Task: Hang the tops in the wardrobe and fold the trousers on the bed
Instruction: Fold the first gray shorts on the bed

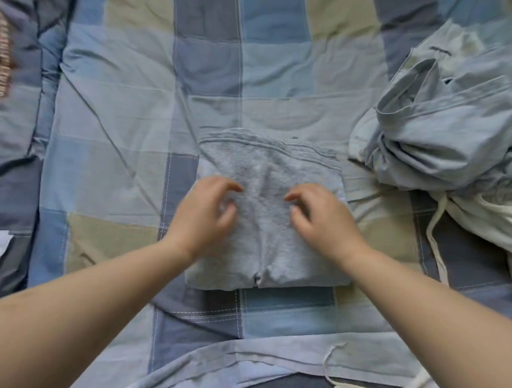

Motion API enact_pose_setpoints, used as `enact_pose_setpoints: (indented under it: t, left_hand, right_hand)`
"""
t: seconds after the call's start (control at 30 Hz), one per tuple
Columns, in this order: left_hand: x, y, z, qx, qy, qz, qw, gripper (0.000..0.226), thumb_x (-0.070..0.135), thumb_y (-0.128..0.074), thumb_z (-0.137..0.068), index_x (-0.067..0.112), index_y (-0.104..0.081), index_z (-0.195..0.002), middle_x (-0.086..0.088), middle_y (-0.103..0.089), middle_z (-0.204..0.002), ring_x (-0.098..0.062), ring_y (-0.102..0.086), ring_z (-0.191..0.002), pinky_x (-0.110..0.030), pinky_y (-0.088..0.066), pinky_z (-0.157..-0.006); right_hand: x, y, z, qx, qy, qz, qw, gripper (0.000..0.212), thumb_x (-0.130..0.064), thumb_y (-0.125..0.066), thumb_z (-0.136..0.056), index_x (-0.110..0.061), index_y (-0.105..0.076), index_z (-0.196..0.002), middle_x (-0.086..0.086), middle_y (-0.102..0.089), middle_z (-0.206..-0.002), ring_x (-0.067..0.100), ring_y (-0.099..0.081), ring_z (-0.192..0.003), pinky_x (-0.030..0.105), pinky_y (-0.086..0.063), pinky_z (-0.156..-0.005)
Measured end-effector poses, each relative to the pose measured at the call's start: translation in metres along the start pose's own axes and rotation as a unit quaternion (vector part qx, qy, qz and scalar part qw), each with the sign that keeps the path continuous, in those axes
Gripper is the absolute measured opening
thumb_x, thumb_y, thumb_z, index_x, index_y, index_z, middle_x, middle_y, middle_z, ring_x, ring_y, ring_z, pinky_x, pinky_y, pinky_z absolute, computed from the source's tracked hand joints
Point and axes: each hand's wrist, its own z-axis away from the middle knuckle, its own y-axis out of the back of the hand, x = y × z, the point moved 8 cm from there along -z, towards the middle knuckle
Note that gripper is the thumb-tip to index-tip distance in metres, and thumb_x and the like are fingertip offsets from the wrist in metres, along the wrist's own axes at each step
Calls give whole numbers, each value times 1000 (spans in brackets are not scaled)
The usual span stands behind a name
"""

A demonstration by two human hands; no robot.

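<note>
Grey sweat trousers (267,171) lie folded into a compact square in the middle of the checked bedspread (121,108). My left hand (204,215) hovers over the fold's left half, fingers loosely curled, holding nothing. Over the right half is my right hand (320,219), its fingers also loosely curled and empty. Whether the fingertips touch the cloth is unclear. A crumpled pale blue garment (443,127) lies in a heap at the right.
A cream garment with a drawstring (480,222) lies under the blue heap at the right. A dark quilt with brown lettering (9,69) lies along the left edge. A pale blue cloth with a white cord (272,360) lies near the front edge.
</note>
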Motion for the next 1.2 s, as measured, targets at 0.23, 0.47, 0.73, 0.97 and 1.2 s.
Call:
enact_pose_setpoints:
  t: [0.23, 0.47, 0.73, 0.97, 1.2]
  left_hand:
    - [-3, -72, -21, -149, -140, -335, 920, 84, 59, -40, -89, 19, -4, -153, -11, 0, -161, -27, 6, -148, -50, 4, -118]
    - [-83, -64, -16, -191, -14, -413, 890, 93, 81, 7, -71, 33, 14, -150, -5, 18, -159, -23, 16, -147, -51, 7, -115]
    - [-130, 9, 26, -87, 225, -113, 964, 100, 70, -56, -72, 14, -26, -149, -7, -46, -140, -26, -45, -127, -44, -38, -106]
    - [-100, -43, 29, -174, 365, 338, 850, 53, 39, -76, -66, 19, -63, -113, 2, -75, -99, -16, -72, -86, -23, -56, -60]
    - [-87, -58, 26, -43, 399, 333, 853, 43, 36, -85, -66, 21, -68, -103, 2, -74, -96, -17, -72, -86, -31, -57, -70]
  right_hand:
    - [1, -52, -20, -103, 88, 329, 935, 78, -60, -34, -89, -22, -7, -151, 6, 9, -160, 20, 13, -146, 50, 6, -114]
    - [56, -60, -17, -124, -16, 378, 917, 80, -73, -10, -84, -32, 20, -146, 3, 24, -156, 20, 22, -143, 54, 9, -113]
    - [120, 1, 34, -11, -228, 9, 974, 87, -48, -62, -84, -15, -16, -150, 5, -25, -153, 23, -30, -138, 36, -28, -110]
    - [116, -22, 29, 28, -313, -238, 919, 58, -46, -75, -72, -22, -46, -116, -5, -60, -109, 18, -60, -101, 36, -49, -88]
    - [96, -38, 25, 38, -293, -357, 886, 56, -32, -79, -73, -21, -54, -121, -3, -64, -114, 16, -60, -104, 34, -48, -93]
